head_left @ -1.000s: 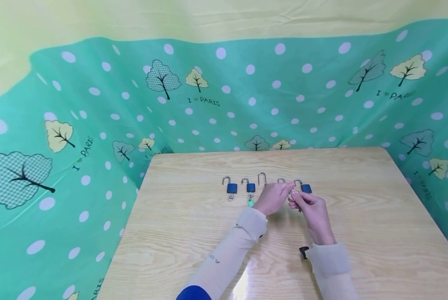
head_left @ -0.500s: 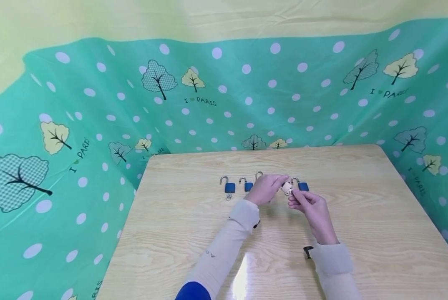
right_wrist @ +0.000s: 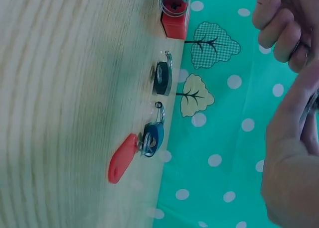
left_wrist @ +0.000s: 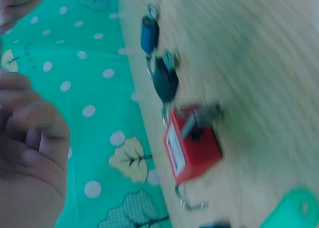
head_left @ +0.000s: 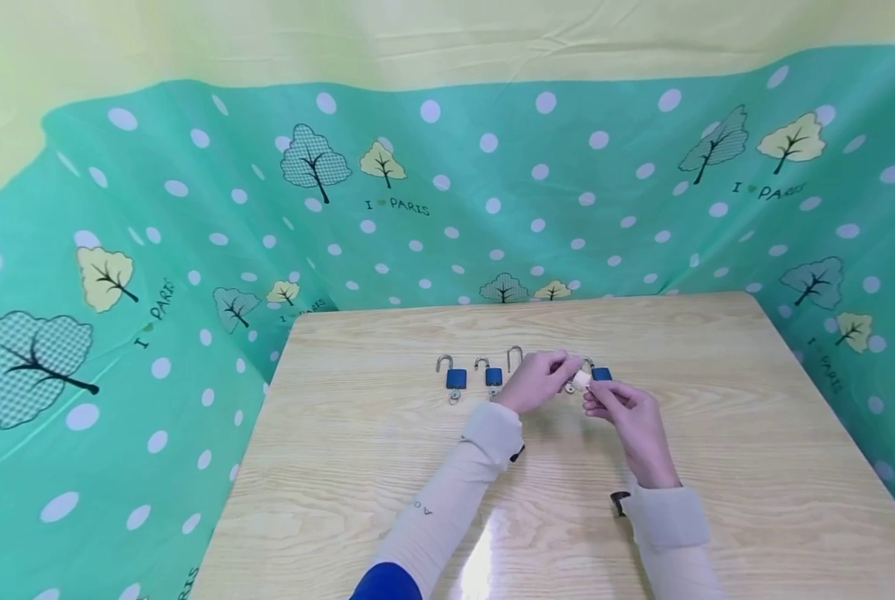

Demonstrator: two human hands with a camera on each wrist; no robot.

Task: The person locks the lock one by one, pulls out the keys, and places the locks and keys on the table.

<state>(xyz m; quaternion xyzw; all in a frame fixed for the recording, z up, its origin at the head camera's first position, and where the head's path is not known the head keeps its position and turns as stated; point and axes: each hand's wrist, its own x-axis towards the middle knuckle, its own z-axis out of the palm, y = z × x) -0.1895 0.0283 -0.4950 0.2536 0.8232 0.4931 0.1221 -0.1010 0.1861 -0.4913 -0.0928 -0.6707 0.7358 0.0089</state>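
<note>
Above the row of padlocks my hands meet at a small whitish tag (head_left: 582, 381). My right hand (head_left: 637, 421) pinches it between thumb and fingers; metal shows in that grip (right_wrist: 313, 104) in the right wrist view. My left hand (head_left: 537, 381) has curled fingers at the tag's other side, and their tips are partly hidden. Below the hands stand a red padlock (left_wrist: 194, 148), a black padlock (left_wrist: 165, 81) and a blue padlock (right_wrist: 153, 137). Their shackles are open, as far as they show.
Two more blue padlocks (head_left: 457, 379) (head_left: 493, 377) stand to the left on the wooden table (head_left: 327, 467). A green key tag (left_wrist: 291, 213) and a red key tag (right_wrist: 122, 158) lie by the row. A dotted green curtain (head_left: 387, 275) hangs behind.
The whitish tag came into view between my hands and has turned. My left hand drew back slightly to the left; the right hand stays almost in place. The head view shifted a little.
</note>
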